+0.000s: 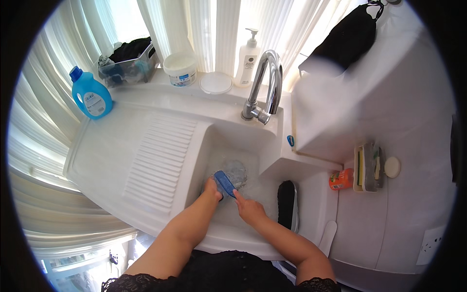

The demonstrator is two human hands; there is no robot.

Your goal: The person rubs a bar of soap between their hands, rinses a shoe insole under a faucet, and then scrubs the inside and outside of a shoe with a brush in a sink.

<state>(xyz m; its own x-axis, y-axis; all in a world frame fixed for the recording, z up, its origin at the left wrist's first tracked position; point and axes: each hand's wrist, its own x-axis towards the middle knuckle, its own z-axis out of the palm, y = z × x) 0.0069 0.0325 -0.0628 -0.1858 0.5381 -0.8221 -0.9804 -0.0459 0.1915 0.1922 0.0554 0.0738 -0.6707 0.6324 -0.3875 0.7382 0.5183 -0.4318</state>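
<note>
Inside the white laundry sink [233,127], my right hand [250,210] grips the handle of a blue scrubbing brush [224,182]. The brush head reaches forward, right beside my left hand [212,188]. That hand is low in the basin, its fingers mostly hidden from me. A small dark edge shows under its thumb, but I cannot make out the thing it belongs to. Shallow water with some foam [235,173] lies around the drain, just beyond the brush. On the ledge to the right rests a black shoe [286,204] with a white sole.
A ribbed washboard [160,157] slopes at left. Behind stand a blue detergent bottle [93,95], a clothes bin [127,69], a white tub [180,69], a pump bottle [248,62] and a chrome faucet [262,87]. An orange bottle [341,179] and white insole [328,237] are at right.
</note>
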